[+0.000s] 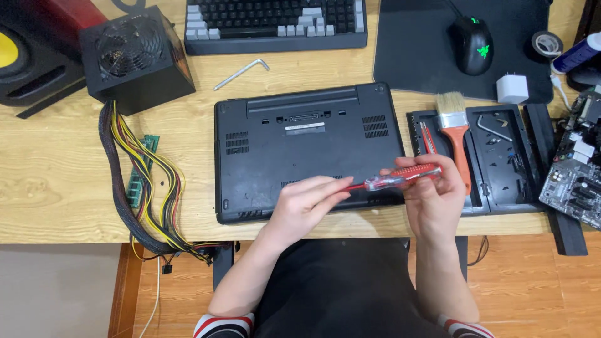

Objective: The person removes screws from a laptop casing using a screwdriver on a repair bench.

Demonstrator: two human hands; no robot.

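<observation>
- You are holding a red-handled screwdriver (400,177) level between both hands, just above the front edge of the laptop (307,147).
- Your right hand (432,200) is gripping the clear-and-red handle, its fingers (418,181) clamped around it.
- Your left hand (307,203) is meeting the shaft end, its fingers (325,188) closing together on the thin red shaft near the tip.
- The laptop is lying upside down on the wooden worktop (50,175), its black base facing up, lid shut.
- Just right of the laptop, a black plastic tray (501,159) is sitting with several compartments: the left one is holding a paintbrush (457,128) with an orange handle and a pair of red tweezers (427,138); the middle one is holding a bent metal hex key (494,127) and some small dark bits, too small to tell.
- A bare circuit board (576,169) is lying beyond the tray at the right edge.
- A power supply unit (134,56) is standing at the far left, its bundle of cables (147,188) trailing over the worktop edge beside a green memory stick (139,170).
- A keyboard (275,22), a second hex key (241,73), and a mouse (472,44) on a black mat (413,50) are lying behind the laptop.
</observation>
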